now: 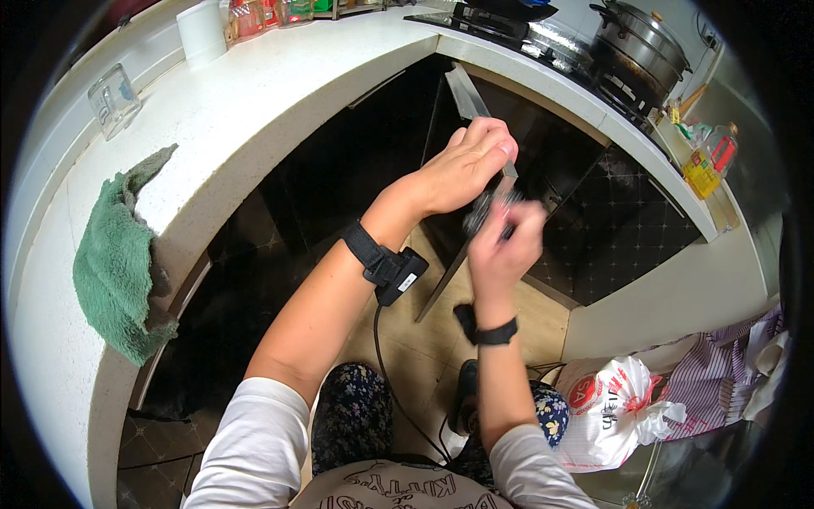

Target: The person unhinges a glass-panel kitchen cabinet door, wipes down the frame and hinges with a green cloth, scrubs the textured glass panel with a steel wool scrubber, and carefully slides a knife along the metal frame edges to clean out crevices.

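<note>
My left hand [467, 162] is closed over the top of a metal-edged panel [467, 92], which looks like an open cabinet door seen nearly edge-on. Just below it, my right hand [509, 235] is blurred. Its fingers hold a dark grey scrubber [478, 215], probably steel wool, against or very near the panel's metal edge. The panel's narrow lower edge [442, 286] runs down toward the tiled floor [413, 343]. My left fingers hide part of the metal strip. A black strap with a small box [400, 277] is on my left wrist, and a black band [496, 334] is on the right.
A white countertop [267, 76] curves around, with a green cloth [117, 267] over its edge and a glass mug [114, 102]. A steel steamer pot [642, 51] stands on the gas stove; an oil bottle [709, 162] is to its right. A tied white bag [604, 413] sits at lower right. A cable [391, 382] hangs below my left wrist.
</note>
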{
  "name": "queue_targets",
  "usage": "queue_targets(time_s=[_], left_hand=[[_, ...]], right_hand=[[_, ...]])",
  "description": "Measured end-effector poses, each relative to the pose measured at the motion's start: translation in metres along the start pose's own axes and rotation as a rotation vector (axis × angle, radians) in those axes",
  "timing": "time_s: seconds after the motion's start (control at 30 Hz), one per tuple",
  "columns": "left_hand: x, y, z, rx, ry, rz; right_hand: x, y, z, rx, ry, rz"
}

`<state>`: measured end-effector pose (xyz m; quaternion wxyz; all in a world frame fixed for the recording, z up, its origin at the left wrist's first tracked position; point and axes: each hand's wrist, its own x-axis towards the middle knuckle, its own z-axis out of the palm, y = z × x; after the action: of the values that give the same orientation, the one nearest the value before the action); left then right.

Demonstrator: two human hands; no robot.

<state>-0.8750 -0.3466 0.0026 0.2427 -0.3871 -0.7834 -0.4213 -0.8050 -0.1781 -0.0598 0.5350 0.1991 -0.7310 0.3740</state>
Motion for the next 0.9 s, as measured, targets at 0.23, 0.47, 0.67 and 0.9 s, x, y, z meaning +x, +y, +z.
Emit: queue_targets(time_s=[0.23, 0.47, 0.67, 0.9], left_hand=[[0.003, 0.021, 0.006, -0.128, -0.045, -0.11], [0.0, 0.005, -0.001, 0.127, 0.012, 0.168], [-0.008, 0.009, 0.032, -0.007, 0.021, 0.006], [-0.007, -0.016, 0.042, 0.168, -0.01, 0.093]], right_hand=[[-0.063, 0.033, -0.018, -0.047, -0.095, -0.018], [0.039, -0.016, -0.009, 0.009, 0.033, -0.058], [-0.204, 0.094, -0.024, -0.082, -0.278, 0.044], [-0.177, 0.079, -0.008, -0.004, -0.211, 0.167]])
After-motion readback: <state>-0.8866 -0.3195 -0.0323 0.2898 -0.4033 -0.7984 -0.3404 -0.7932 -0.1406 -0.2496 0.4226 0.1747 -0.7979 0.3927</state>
